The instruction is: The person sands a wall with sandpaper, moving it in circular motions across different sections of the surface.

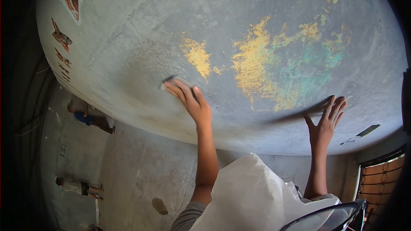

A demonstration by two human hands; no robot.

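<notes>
My left hand (188,100) presses a small dark-and-pale piece of what looks like sandpaper (171,78) against the grey wall (162,13). Its fingers lie over the piece and are slightly blurred. A darker, scuffed area surrounds this hand, and a yellow patch (197,55) shows just above and to its right. Farther right, my right hand (326,122) rests on the wall with its fingers spread, holding nothing. Above and left of it lies a larger patch of worn yellow and green paint (295,68).
White cloth or plastic (244,192) and dark-rimmed glasses (325,216) fill the near foreground. Two people, one in blue (83,117) and another (79,186), appear sideways at left. Painted cut-out shapes (62,38) line the left; a grilled window (381,184) is at lower right.
</notes>
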